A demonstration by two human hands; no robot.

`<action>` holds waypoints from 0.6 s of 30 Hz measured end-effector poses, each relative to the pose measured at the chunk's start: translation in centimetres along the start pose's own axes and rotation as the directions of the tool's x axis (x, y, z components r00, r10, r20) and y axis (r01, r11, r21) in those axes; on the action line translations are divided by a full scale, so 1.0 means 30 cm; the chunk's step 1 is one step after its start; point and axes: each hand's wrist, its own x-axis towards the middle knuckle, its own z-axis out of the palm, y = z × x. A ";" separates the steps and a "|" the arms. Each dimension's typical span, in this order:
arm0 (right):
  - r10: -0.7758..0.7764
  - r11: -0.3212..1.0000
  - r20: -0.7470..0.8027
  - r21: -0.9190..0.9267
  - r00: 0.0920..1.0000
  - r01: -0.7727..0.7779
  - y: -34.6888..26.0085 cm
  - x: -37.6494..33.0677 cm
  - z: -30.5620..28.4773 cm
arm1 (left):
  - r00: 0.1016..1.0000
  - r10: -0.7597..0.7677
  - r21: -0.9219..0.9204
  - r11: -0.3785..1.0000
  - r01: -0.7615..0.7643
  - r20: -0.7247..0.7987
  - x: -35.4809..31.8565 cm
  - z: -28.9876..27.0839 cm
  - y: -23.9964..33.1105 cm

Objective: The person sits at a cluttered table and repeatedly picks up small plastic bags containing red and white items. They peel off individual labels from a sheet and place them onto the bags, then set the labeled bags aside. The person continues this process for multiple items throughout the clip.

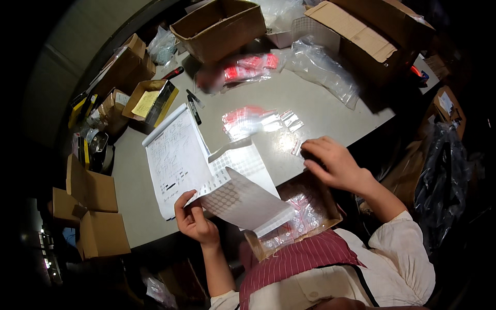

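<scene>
My left hand (197,221) pinches the left edge of a sheet of round stickers (235,194), which is bent upward and curls over toward the right. My right hand (335,164) rests at the front right of the table, fingers bent and thumb apart. Its fingertips are at the edge of a small clear plastic bag (296,148); whether they press on it is hard to tell. Farther back lie several small bags with red (243,116) and a couple of small clear bags (292,120). An open cardboard box (330,209) near my lap holds small bags with white, ring-like pieces.
Left of the sheet lies a notepad (173,160) with handwriting, a black marker (194,110) beside it. Large cardboard boxes (222,31) stand along the back, near red packets (250,67) and a clear plastic bag (325,70). A small box (150,103) sits back left.
</scene>
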 end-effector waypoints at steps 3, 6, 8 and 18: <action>0.251 0.920 0.079 0.291 0.965 -0.263 0.038 0.000 -0.006 | 0.999 -0.009 0.031 0.999 0.010 -0.043 -0.057 0.019 0.040; 0.364 0.736 0.090 0.582 0.927 -0.345 0.030 0.015 -0.031 | 0.998 -0.022 -0.049 0.998 0.025 0.067 -0.113 0.004 0.064; 0.359 0.712 0.035 0.637 0.933 -0.297 0.013 0.017 -0.044 | 0.994 -0.067 -0.073 0.995 0.074 0.091 -0.134 0.023 0.092; 0.074 0.759 0.267 0.610 0.961 -0.228 -0.183 0.035 -0.028 | 0.916 -0.094 0.084 0.994 0.067 0.390 -0.153 0.126 0.112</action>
